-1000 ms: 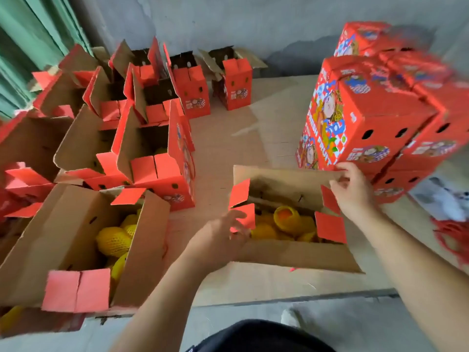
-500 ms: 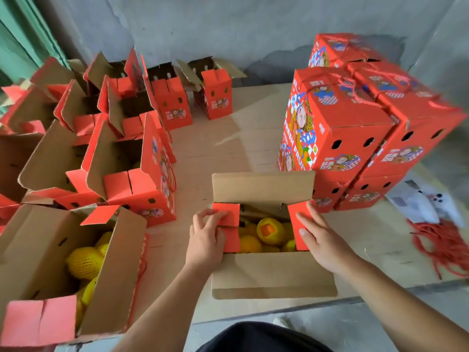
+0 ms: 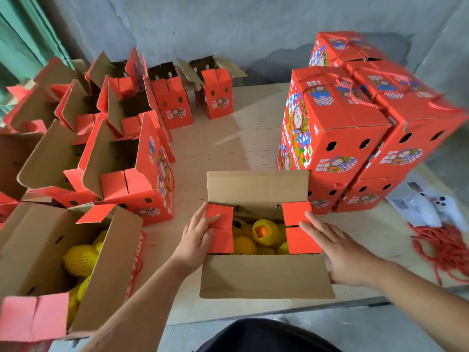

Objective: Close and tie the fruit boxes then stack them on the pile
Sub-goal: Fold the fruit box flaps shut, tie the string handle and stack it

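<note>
the open fruit box (image 3: 264, 275) sits on the table (image 3: 228, 148), near the front edge, with yellow fruit (image 3: 264, 232) inside. to close it well, push both small red flaps flat first. the left hand (image 3: 198, 240) presses the left flaps, fingers straight. the right hand (image 3: 337, 252) lies flat on the right flaps, holding nothing.

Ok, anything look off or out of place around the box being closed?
Mostly normal. One fruit in the open box shows bare orange through its yellow foam net, unlike the fully wrapped ones beside it. The red cords lie in a loose tangle at the right table edge. Both hands press the side flaps.
</note>
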`<state>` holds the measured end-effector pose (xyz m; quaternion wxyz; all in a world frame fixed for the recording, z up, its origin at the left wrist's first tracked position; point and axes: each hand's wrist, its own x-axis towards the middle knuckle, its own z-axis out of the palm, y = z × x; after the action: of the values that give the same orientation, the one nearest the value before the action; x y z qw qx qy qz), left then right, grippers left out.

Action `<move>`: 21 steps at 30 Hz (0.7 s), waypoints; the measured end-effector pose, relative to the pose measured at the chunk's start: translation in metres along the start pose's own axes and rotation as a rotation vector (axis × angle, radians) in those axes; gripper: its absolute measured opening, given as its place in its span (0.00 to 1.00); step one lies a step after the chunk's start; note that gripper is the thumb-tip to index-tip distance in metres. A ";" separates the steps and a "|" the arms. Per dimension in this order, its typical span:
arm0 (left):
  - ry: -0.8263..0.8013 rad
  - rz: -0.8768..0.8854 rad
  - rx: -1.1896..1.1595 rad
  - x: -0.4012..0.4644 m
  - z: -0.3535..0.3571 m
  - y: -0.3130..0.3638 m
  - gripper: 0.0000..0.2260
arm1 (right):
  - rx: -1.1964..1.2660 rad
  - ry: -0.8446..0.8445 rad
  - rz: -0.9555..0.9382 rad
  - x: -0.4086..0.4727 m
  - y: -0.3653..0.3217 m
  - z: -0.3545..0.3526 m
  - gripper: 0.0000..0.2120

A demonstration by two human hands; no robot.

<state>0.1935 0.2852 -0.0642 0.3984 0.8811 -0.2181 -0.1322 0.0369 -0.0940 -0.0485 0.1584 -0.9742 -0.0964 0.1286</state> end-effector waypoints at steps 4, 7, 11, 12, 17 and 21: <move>0.018 -0.160 -0.418 -0.005 0.008 0.005 0.22 | 0.934 0.255 0.219 0.010 -0.038 0.006 0.47; 0.047 -0.238 -0.548 -0.006 0.001 0.016 0.21 | 1.039 0.466 0.326 0.024 -0.056 0.004 0.35; 0.106 -0.435 -0.734 -0.001 0.008 0.030 0.27 | 0.810 0.648 0.391 0.041 -0.057 0.004 0.31; 0.141 -0.403 -0.634 0.001 0.013 0.033 0.25 | 0.734 0.670 0.407 0.045 -0.057 0.005 0.34; 0.317 0.008 0.165 0.007 0.029 0.033 0.14 | 0.011 0.683 0.167 0.049 -0.061 0.015 0.18; 0.220 0.051 0.370 0.005 0.027 0.034 0.16 | -0.072 0.623 0.184 0.049 -0.062 0.019 0.19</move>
<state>0.1772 0.2449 -0.0562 0.2544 0.9425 -0.2163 0.0171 0.0684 -0.0195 -0.0562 0.1337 -0.9763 0.0407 -0.1652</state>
